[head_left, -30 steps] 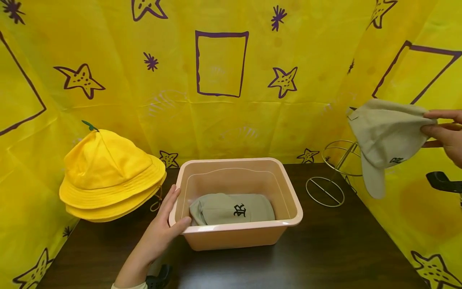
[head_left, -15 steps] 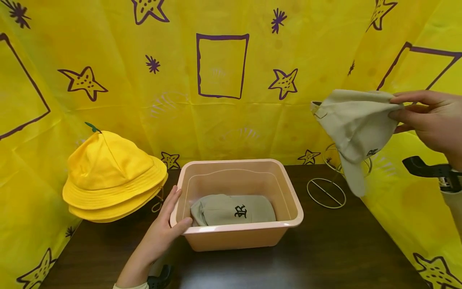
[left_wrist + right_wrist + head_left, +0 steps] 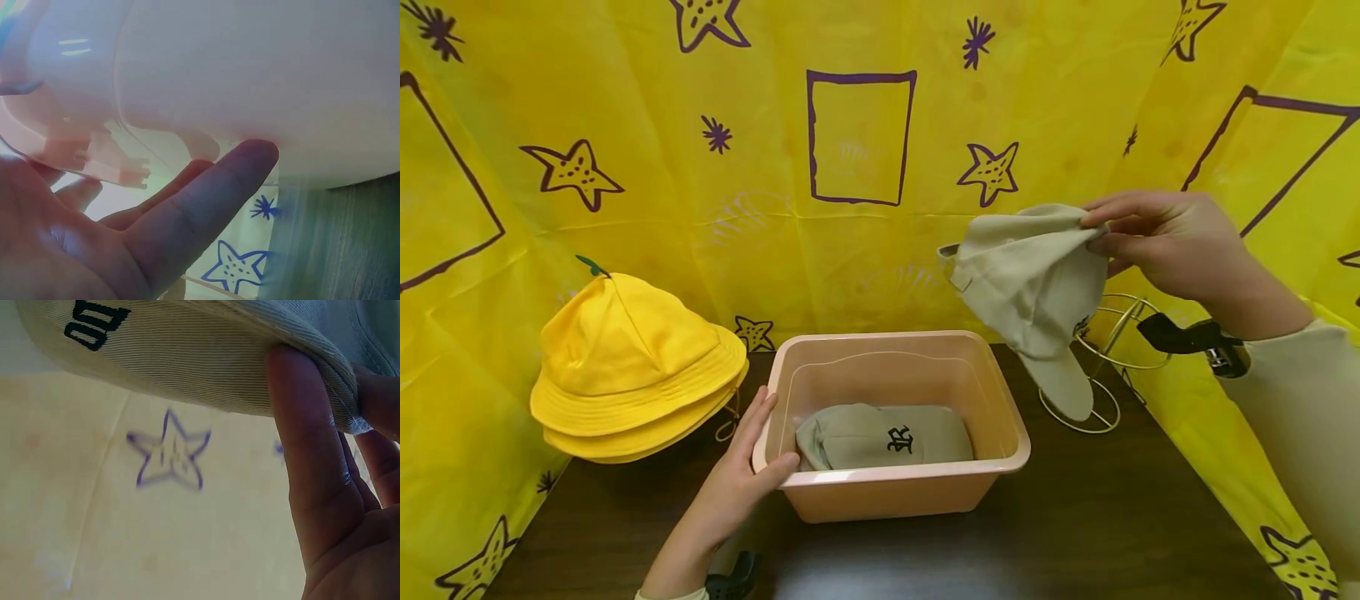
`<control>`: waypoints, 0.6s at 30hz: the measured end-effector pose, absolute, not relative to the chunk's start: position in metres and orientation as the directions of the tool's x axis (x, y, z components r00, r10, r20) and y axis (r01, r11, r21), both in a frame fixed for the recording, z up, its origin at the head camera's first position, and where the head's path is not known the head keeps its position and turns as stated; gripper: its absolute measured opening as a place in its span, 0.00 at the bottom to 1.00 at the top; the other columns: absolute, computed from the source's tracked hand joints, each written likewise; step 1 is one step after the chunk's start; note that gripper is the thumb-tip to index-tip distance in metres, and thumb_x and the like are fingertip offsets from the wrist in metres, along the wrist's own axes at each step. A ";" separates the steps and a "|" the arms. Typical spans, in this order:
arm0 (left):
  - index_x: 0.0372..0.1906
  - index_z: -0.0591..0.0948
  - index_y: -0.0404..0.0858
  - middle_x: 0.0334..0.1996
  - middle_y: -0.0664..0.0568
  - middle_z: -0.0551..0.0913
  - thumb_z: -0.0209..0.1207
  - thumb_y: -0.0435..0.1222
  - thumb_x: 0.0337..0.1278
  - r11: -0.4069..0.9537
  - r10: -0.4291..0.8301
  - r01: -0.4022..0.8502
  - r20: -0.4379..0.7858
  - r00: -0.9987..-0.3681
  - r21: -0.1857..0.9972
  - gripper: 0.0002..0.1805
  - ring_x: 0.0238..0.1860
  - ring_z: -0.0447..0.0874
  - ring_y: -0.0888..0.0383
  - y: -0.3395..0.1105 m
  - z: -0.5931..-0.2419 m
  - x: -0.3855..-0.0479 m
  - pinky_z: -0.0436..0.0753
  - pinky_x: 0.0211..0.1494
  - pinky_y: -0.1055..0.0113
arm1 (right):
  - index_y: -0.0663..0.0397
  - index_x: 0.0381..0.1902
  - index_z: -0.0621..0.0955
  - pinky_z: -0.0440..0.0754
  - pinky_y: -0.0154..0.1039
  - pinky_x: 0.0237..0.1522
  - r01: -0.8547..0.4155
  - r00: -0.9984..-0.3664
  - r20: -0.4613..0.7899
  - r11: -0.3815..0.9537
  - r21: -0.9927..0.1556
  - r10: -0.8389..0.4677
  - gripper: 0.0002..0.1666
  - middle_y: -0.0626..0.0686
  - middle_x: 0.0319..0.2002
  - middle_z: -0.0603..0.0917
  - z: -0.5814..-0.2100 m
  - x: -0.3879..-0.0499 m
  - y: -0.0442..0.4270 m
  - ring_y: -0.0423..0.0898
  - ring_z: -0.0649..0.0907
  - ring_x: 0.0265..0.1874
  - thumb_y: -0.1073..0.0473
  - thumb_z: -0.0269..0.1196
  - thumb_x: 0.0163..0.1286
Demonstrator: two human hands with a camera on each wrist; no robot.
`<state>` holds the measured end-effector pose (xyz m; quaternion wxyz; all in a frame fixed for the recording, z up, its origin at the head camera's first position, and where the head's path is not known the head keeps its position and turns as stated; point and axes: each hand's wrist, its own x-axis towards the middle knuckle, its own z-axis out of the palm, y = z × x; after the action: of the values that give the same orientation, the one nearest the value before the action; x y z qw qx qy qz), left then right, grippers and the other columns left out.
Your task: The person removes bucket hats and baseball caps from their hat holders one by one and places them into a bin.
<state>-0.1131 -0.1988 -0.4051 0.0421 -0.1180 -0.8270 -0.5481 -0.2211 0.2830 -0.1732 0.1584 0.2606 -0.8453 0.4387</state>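
A beige cap (image 3: 1037, 283) hangs from the right hand (image 3: 1172, 242), which pinches its crown between thumb and fingers, above and to the right of the pink bin (image 3: 895, 496). Its brim points down. In the right wrist view the fingers grip the folded cloth of the cap (image 3: 187, 356). Inside the bin lies another beige cap (image 3: 857, 437) with a black letter, brim to the right. The left hand (image 3: 737, 471) grips the bin's left rim, thumb at the front corner; the left wrist view shows its fingers against the bin wall (image 3: 250, 75).
Stacked yellow bucket hats (image 3: 632, 358), the top one with a green leaf tip, stand at the left. Behind the held cap, to the right, is a wire stand (image 3: 1123, 358). A yellow patterned cloth (image 3: 865, 267) surrounds the dark table (image 3: 1075, 517).
The right hand has carried the beige cap leftward from the far right, nearer the bin, and more of the right forearm shows. The left hand stays on the bin rim.
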 end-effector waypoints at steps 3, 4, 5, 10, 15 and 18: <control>0.80 0.55 0.47 0.80 0.56 0.41 0.65 0.41 0.63 0.369 0.148 0.238 0.196 -0.969 0.899 0.45 0.76 0.40 0.41 -0.198 -0.404 -0.113 0.56 0.67 0.37 | 0.63 0.48 0.87 0.84 0.38 0.27 -0.633 -0.774 0.518 0.477 -0.610 -0.364 0.14 0.43 0.51 0.85 -0.175 -0.225 0.261 0.40 0.86 0.36 0.74 0.65 0.66; 0.80 0.55 0.47 0.80 0.56 0.41 0.65 0.41 0.63 0.370 0.147 0.239 0.198 -0.969 0.898 0.45 0.76 0.40 0.41 -0.198 -0.403 -0.113 0.56 0.67 0.37 | 0.63 0.47 0.87 0.84 0.38 0.27 -0.656 -0.754 0.526 0.469 -0.591 -0.393 0.14 0.43 0.51 0.84 -0.176 -0.226 0.254 0.41 0.86 0.36 0.75 0.65 0.65; 0.80 0.55 0.47 0.80 0.56 0.41 0.65 0.41 0.63 0.368 0.147 0.239 0.198 -0.969 0.899 0.45 0.76 0.40 0.41 -0.198 -0.403 -0.113 0.56 0.68 0.37 | 0.63 0.47 0.87 0.84 0.38 0.27 -0.678 -0.735 0.533 0.458 -0.575 -0.419 0.14 0.44 0.51 0.84 -0.178 -0.228 0.247 0.42 0.86 0.36 0.76 0.65 0.65; 0.80 0.55 0.47 0.80 0.55 0.41 0.65 0.41 0.63 0.366 0.147 0.240 0.199 -0.969 0.899 0.45 0.76 0.39 0.41 -0.197 -0.403 -0.113 0.56 0.67 0.37 | 0.61 0.45 0.88 0.85 0.39 0.27 -0.744 -0.666 0.529 0.408 -0.530 -0.527 0.15 0.51 0.52 0.84 -0.187 -0.237 0.216 0.42 0.85 0.41 0.78 0.65 0.63; 0.80 0.55 0.47 0.80 0.55 0.41 0.65 0.41 0.63 0.365 0.143 0.234 0.194 -0.971 0.901 0.44 0.76 0.39 0.40 -0.196 -0.404 -0.112 0.55 0.67 0.36 | 0.56 0.42 0.89 0.85 0.39 0.28 -0.772 -0.626 0.501 0.385 -0.506 -0.597 0.16 0.52 0.52 0.85 -0.199 -0.245 0.188 0.43 0.83 0.46 0.77 0.66 0.62; 0.80 0.56 0.46 0.80 0.55 0.41 0.65 0.40 0.63 0.369 0.141 0.237 0.198 -0.970 0.899 0.44 0.76 0.39 0.41 -0.196 -0.405 -0.112 0.54 0.67 0.36 | 0.52 0.41 0.90 0.84 0.38 0.30 -0.806 -0.582 0.507 0.367 -0.465 -0.636 0.17 0.50 0.51 0.85 -0.203 -0.249 0.172 0.45 0.82 0.48 0.77 0.68 0.61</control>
<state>-0.1121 -0.1964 -0.4045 0.0438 -0.1144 -0.8261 -0.5500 -0.2493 0.1718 -0.2034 0.1217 0.4408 -0.8177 0.3497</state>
